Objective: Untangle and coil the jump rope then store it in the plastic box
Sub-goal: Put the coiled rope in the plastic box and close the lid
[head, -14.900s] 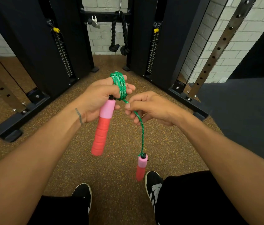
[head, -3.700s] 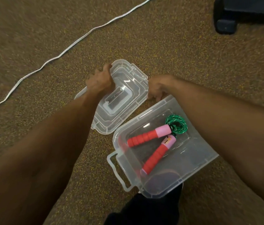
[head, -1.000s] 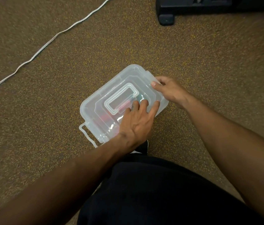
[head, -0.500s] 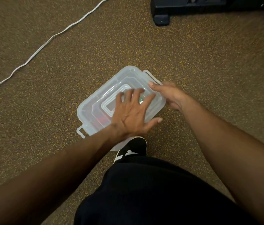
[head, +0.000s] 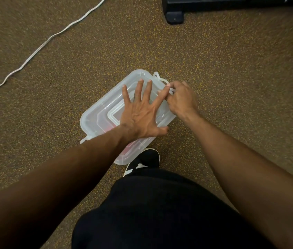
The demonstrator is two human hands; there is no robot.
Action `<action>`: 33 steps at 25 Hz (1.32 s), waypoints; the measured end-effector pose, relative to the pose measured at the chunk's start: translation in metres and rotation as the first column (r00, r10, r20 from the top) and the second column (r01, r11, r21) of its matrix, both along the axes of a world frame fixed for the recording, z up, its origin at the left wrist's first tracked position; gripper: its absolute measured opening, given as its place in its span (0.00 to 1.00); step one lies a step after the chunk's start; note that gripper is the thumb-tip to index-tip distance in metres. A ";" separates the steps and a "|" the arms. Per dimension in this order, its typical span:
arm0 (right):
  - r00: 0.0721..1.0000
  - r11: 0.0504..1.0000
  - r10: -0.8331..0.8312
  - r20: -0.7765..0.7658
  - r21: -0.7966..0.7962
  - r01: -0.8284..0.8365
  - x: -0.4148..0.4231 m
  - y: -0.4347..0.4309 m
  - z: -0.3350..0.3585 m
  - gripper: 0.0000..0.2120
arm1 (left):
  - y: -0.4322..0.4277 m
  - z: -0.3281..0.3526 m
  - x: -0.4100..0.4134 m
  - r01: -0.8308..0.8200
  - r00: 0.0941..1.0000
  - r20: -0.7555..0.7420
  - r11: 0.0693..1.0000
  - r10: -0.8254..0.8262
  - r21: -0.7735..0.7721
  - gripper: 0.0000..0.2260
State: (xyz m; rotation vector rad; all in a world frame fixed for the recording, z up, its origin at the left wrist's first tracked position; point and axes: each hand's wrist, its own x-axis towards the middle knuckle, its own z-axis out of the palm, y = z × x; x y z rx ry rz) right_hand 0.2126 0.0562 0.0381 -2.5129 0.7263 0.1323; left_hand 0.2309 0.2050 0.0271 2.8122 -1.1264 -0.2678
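Floor: speckled brown gym floor [head: 232, 87], with a white cord [head: 39, 48] trailing off toward 10 o'clock and a black machine foot [head: 175, 17] at about 1 o'clock.
Plastic box: the plastic box [head: 91, 123] sits on the floor at mid-frame, its long axis running from 7 to 1 o'clock, with the lid [head: 109, 103] on top.
Jump rope: the jump rope [head: 131, 147] is inside the box and shows only as a blurred pink-red tint through the near wall; its coil cannot be made out.
Left hand: the left hand [head: 140, 114] is released, laid flat on the lid with fingers straight and spread, probably to keep the lid seated and stop the light box from sliding.
Right hand: the right hand [head: 181, 99] has curled fingers pinching the latch [head: 162, 80] at the box's 1 o'clock end, apparently to swing it over the lid edge.
Other latch: the clip at the 7 o'clock end [head: 84, 140] looks undone, though the forearm partly hides it.
Shoe: a black-and-white shoe [head: 144, 161] stands just beside the box at 6 o'clock.
Change: half a second ago the left palm lay lower on the lid with fingers closer together, and the right fingers only rested straight along the latch; now they curl round it. Several seconds ago the lid was off and the rope lay in plain sight.
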 end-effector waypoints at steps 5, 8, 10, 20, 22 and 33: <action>1.000 0.998 0.018 -0.013 -0.059 -0.019 0.000 0.001 0.000 0.19 | -0.001 -0.001 -0.001 0.002 1.000 0.006 1.000 -0.002 -0.001 0.54; 0.999 0.997 0.029 -0.017 -0.067 -0.030 0.000 0.000 0.003 0.20 | -0.002 -0.002 -0.001 0.004 1.000 0.011 1.000 -0.004 0.003 0.54; 0.999 0.992 0.051 0.009 -0.112 -0.050 -0.001 0.003 0.002 0.16 | -0.002 -0.003 -0.001 0.006 1.000 0.013 1.000 -0.006 0.007 0.54; 0.987 0.987 0.152 0.059 0.040 -0.154 -0.025 0.007 0.020 0.24 | 0.021 0.014 0.001 -0.069 0.988 -0.152 0.981 0.041 -0.182 0.48; 0.948 0.944 0.317 0.033 -0.101 -0.313 -0.041 0.021 0.034 0.25 | 0.044 0.026 0.000 -0.206 0.977 -0.120 0.924 0.176 -0.322 0.38; 0.708 0.733 0.612 -0.353 -0.084 -0.675 -0.067 0.115 0.046 0.39 | 0.154 0.038 -0.034 -0.901 0.020 -0.792 0.354 0.610 0.250 0.43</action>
